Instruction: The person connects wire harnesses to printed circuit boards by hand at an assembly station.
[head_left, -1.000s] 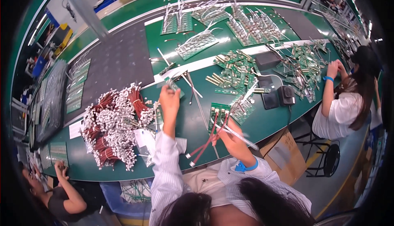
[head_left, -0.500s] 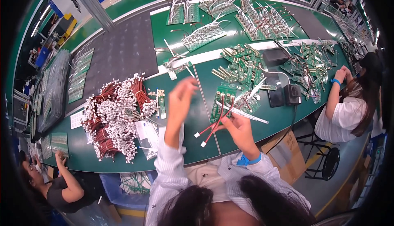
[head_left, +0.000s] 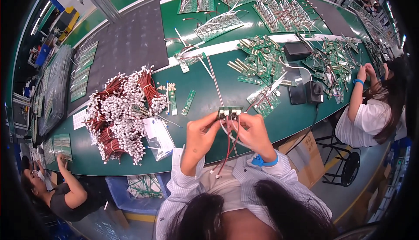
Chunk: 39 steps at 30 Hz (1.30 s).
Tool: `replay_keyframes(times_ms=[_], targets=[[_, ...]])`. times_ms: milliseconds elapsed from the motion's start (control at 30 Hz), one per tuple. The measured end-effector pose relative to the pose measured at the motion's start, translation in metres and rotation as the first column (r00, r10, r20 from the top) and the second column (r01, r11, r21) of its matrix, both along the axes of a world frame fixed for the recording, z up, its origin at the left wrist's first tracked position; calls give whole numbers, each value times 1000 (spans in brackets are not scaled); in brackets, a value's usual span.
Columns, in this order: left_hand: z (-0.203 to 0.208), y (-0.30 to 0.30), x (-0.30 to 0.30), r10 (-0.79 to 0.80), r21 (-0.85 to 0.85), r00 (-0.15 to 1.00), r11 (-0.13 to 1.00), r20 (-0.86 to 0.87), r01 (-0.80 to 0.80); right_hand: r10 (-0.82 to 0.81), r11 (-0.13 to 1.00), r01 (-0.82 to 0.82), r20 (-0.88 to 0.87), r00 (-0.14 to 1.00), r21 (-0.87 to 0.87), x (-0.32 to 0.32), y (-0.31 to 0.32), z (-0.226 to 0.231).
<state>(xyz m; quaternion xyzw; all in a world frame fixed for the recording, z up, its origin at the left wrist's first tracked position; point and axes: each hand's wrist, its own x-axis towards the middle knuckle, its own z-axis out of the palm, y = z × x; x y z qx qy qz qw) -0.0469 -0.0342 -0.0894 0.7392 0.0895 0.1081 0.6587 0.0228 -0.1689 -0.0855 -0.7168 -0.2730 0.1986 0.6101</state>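
Observation:
Both hands hold a small green circuit board (head_left: pixel 229 109) tilted up on edge, its white connectors facing me. My left hand (head_left: pixel 200 136) pinches its left end. My right hand (head_left: pixel 255 132) grips the right end. Red and black wire leads (head_left: pixel 228 146) hang from the connectors, with white plugs at their loose ends. A pale flat cable curves between my hands, partly hidden by the fingers. Beyond the right hand lies another green board (head_left: pixel 264 102) with wires on it. A narrow green board strip (head_left: pixel 188 102) lies beyond the left hand.
Bundled red wires with white plugs (head_left: pixel 120 113) are heaped at left, beside a plastic bag (head_left: pixel 159 139). Loose boards (head_left: pixel 262 56) pile up at the back right, near a phone (head_left: pixel 297 89) and a black adapter (head_left: pixel 314 92). Co-workers sit at both sides. A blue bin (head_left: pixel 115 196) stands below the table edge.
My left hand has come down and right to grip the board's other end. The board has been drawn nearer and tilted on edge. A narrow board strip now lies on the table beyond my left hand.

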Motion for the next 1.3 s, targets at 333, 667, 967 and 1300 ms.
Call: replay_keyframes(times_ms=[333, 667, 967, 1300], targets=[[11, -13, -17, 312, 115, 858, 915, 408, -388, -268, 960, 198, 445, 854, 199, -31, 28, -1], [16, -4, -27, 301, 166, 758, 867, 579, -470, -288, 931, 110, 519, 805, 347, -40, 44, 2], [5, -5, -24, 386, 100, 697, 831, 604, -547, -317, 923, 121, 544, 777, 365, -41, 51, 0], [5, -18, -25, 439, 88, 667, 793, 602, -602, -363, 912, 163, 555, 749, 377, -46, 55, -7]])
